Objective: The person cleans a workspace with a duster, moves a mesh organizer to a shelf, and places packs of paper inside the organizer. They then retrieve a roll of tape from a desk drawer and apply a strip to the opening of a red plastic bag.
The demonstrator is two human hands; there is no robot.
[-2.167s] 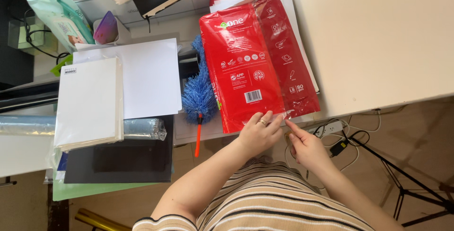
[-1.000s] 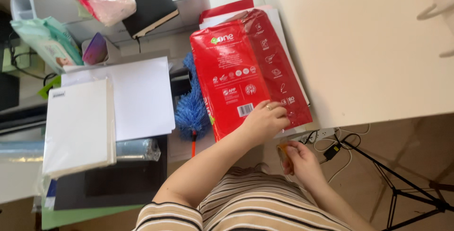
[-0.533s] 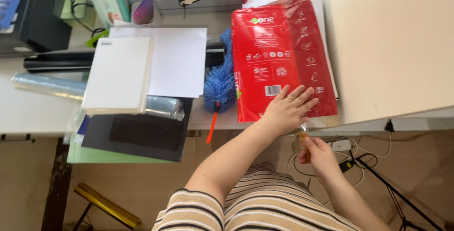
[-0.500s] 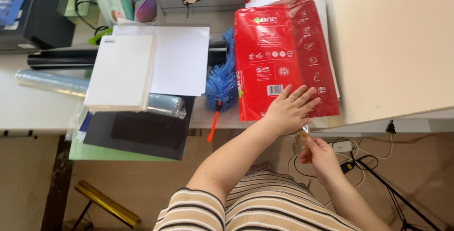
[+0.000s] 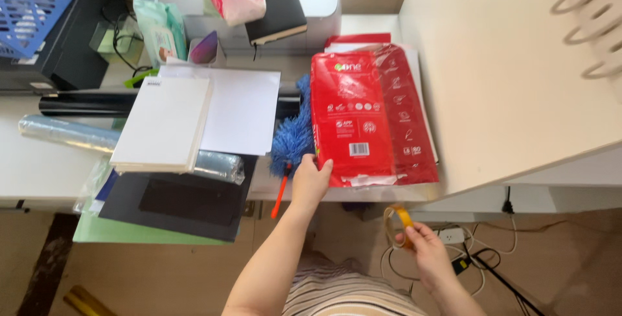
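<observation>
The fingers of the left hand (image 5: 311, 180) curl over the lower left corner of the red paper ream (image 5: 369, 118), thumb against its near edge, closed on the pack's side rather than spread flat. The right hand (image 5: 424, 245), low in the frame right of centre and below the desk edge, pinches a roll of clear tape (image 5: 396, 225) between thumb and fingertips, the ring standing nearly on edge. The ream lies at centre frame with its long axis running from the near edge of the desk (image 5: 39, 167) toward the top of the frame, so it stretches straight up and away from the left hand's fingers; the tape sits just below and slightly right of the pack's lower edge, apart from it. The left hand is the one on the pack, the right the nearer to its lower right corner. A blue duster with an orange handle (image 5: 289, 144) lies just left of the ream, touching it, and white sheets (image 5: 194, 118) are stacked further left.
</observation>
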